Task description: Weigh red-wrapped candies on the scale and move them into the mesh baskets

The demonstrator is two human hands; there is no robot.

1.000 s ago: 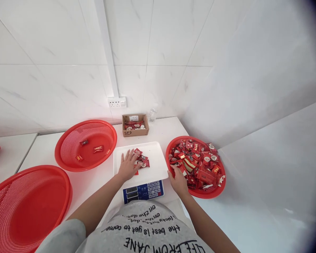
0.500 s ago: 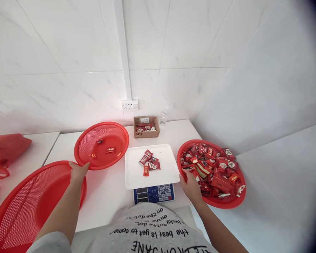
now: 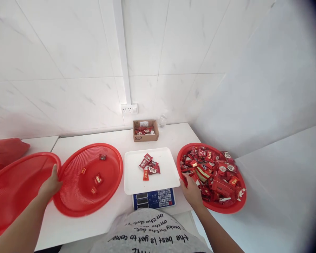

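At the far left, my left hand [image 3: 50, 184] grips the rim of a red plastic basket [image 3: 15, 200], its fingers near the rim of a second basket. That second red basket [image 3: 88, 207] rests on the table with a few wrapped candies [image 3: 97, 179] inside. My right hand [image 3: 191, 191] is closed over the near-left rim of a third red basket [image 3: 223, 211], heaped with red-wrapped candies [image 3: 213, 172]. Between my arms, a white tray [image 3: 165, 175] sits on a digital scale [image 3: 154, 199] and carries several wrapped candies [image 3: 153, 169].
Against the wall stands a small cardboard box [image 3: 146, 137] with candies in it, beside a clear plastic container [image 3: 162, 121]. A red plastic bag [image 3: 9, 149] lies at the far left. The right basket overhangs the edge of the white table [image 3: 173, 133].
My left hand has moved left and slightly down with the left basket. The middle basket has come nearer and to the left, and its candies have shifted. My right hand stays on its rim.
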